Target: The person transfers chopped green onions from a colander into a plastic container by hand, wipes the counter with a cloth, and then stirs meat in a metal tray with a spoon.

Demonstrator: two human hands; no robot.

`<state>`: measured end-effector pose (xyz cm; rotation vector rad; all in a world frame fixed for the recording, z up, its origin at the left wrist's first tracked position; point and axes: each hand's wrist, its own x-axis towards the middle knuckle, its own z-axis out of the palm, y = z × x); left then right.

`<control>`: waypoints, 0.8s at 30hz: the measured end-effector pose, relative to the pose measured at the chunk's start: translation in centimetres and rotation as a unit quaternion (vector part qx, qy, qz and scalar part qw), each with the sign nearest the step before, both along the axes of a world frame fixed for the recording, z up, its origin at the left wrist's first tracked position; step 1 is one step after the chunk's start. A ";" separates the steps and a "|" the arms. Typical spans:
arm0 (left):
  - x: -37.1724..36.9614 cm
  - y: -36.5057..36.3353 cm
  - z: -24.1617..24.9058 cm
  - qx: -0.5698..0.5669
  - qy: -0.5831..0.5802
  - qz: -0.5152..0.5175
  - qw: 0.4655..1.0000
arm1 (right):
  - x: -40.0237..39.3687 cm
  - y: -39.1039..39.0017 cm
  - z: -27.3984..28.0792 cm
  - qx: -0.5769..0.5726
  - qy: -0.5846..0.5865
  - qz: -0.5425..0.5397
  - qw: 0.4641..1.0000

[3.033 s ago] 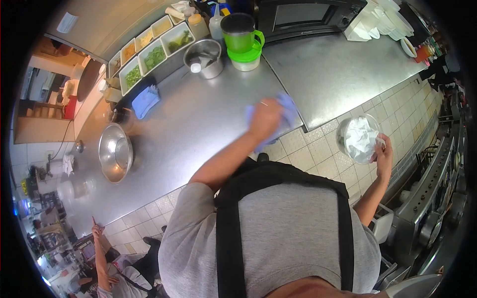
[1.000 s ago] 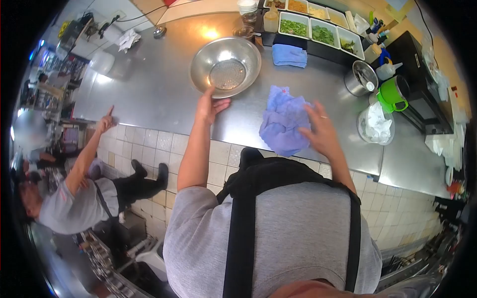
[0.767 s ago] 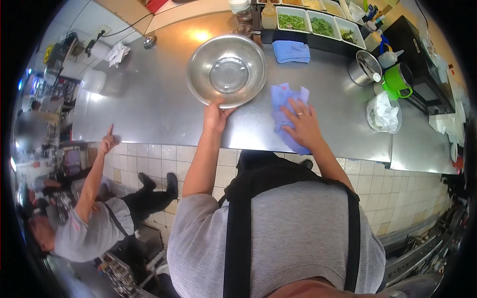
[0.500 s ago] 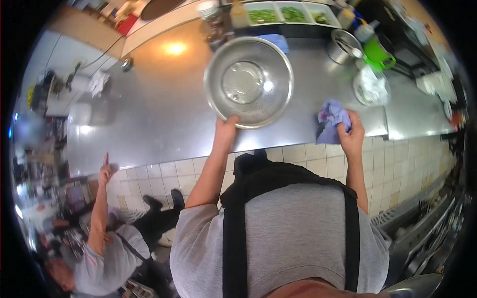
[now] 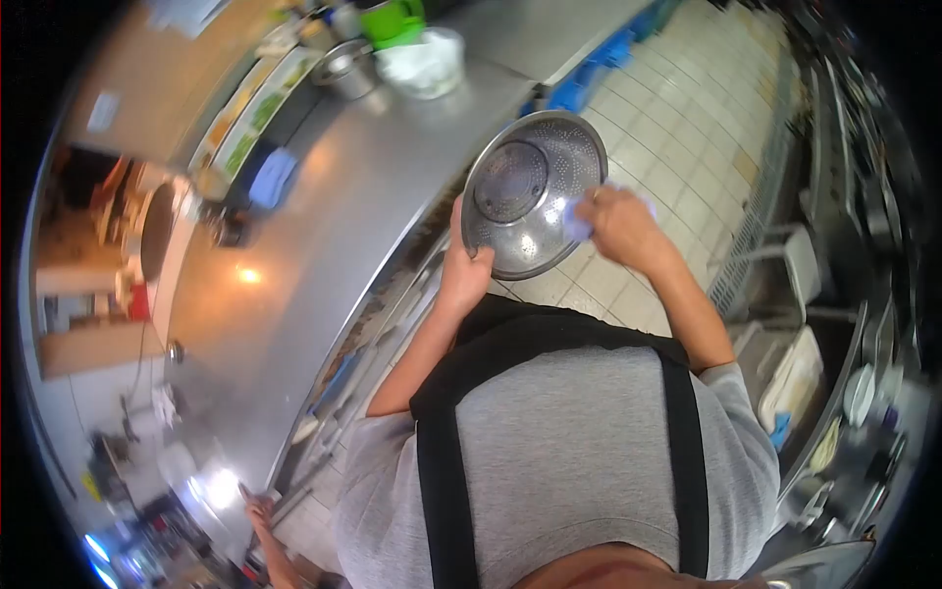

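A metal colander (image 5: 564, 162) with a perforated wall is tilted in front of me, past the edge of the steel counter and over the floor. My left hand (image 5: 467, 267) grips its near left rim, thumb on the inside. At the colander's right rim my right hand (image 5: 620, 224) is closed round a crumpled purple cloth (image 5: 577, 222), part of which shows against the inner wall. Motion blurs this hand a little.
The steel counter (image 5: 324, 236) runs along my left, bearing a metal pot (image 5: 345, 71), a bag-lined tub (image 5: 422, 65), a green jug (image 5: 391, 22) and a folded blue cloth (image 5: 273, 178). Another person's hand (image 5: 259, 508) is at its far lower-left end. Racks and a white chair-like frame (image 5: 800, 270) stand right.
My view has turned right, away from the counter. The colander has left the counter and is now held tilted over the floor. My right hand has brought the purple cloth to its rim.
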<state>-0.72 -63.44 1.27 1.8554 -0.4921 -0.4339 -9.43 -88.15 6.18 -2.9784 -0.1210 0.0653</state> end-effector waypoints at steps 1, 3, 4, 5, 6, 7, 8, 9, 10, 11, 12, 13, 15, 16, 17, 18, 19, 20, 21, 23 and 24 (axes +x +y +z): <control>-1.5 -1.9 0.5 0.001 -0.002 -0.027 1.000 | -1.6 -1.5 0.7 0.001 -0.002 -0.027 1.000; -5.4 -5.4 1.8 -0.026 0.042 -0.087 0.995 | -4.5 -3.7 1.7 0.015 -0.315 -0.086 0.945; -7.3 -7.0 2.2 -0.024 0.036 -0.113 0.993 | -6.3 -5.0 -0.2 -0.010 -0.348 -0.100 0.932; -9.0 -8.4 1.5 -0.026 0.033 -0.152 0.988 | -8.2 -6.2 -3.0 -0.041 -0.381 -0.117 0.916; -10.4 -9.8 0.3 -0.050 0.008 -0.133 0.990 | -10.5 -6.0 -4.6 -0.007 -0.316 -0.139 0.939; -11.6 -11.4 -0.4 -0.076 -0.013 -0.121 0.990 | -12.9 -5.3 -5.8 0.031 -0.251 -0.169 0.952; -12.7 -12.9 -0.2 -0.083 -0.020 -0.135 0.987 | -15.4 -4.7 -6.9 0.096 -0.235 -0.151 0.956; -13.1 -13.5 0.0 -0.090 -0.022 -0.151 0.984 | -17.1 -3.5 -7.3 0.162 -0.219 -0.134 0.953; -14.6 -15.3 1.5 -0.110 -0.047 -0.178 0.977 | -19.4 -4.1 -6.0 0.258 -0.164 -0.141 0.942; -15.9 -16.5 3.0 -0.129 -0.069 -0.202 0.968 | -22.0 -4.6 -4.1 0.359 -0.116 -0.144 0.915; -16.0 -17.8 2.2 -0.121 -0.189 -0.228 0.948 | -24.6 -5.6 -2.6 0.353 -0.134 -0.189 0.906; -15.7 -19.3 1.4 -0.122 -0.309 -0.243 0.911 | -27.1 -6.7 -1.2 0.448 -0.115 -0.202 0.863; -16.0 -22.3 2.0 -0.153 -0.294 -0.269 0.904 | -31.6 -8.8 -1.6 0.535 -0.117 -0.228 0.805; -16.0 -24.9 1.3 -0.154 -0.317 -0.253 0.901 | -33.8 -10.8 -3.8 0.662 -0.143 -0.255 0.690; -15.9 -27.0 0.3 -0.157 -0.342 -0.230 0.898 | -35.8 -12.0 -5.3 0.769 -0.169 -0.263 0.558; -15.2 -28.9 -1.4 -0.165 -0.339 -0.250 0.892 | -37.6 -13.0 -5.7 0.765 -0.186 -0.274 0.553; -14.2 -31.0 -3.5 -0.134 -0.236 -0.248 0.930 | -39.0 -14.0 -6.1 0.497 -0.070 -0.417 0.758; -13.8 -33.0 -4.5 -0.097 -0.134 -0.244 0.956 | -40.2 -15.1 -6.5 0.160 0.067 -0.503 0.847; -14.3 -34.7 -4.2 -0.102 -0.134 -0.260 0.951 | -41.7 -15.9 -7.1 0.159 0.061 -0.517 0.839; -15.9 -38.0 -3.3 -0.047 -0.393 -0.302 0.867 | -44.9 -17.1 -8.2 0.462 -0.142 -0.491 0.725; -16.3 -40.1 -4.3 -0.083 -0.342 -0.321 0.879 | -46.0 -17.8 -8.4 0.470 -0.176 -0.526 0.687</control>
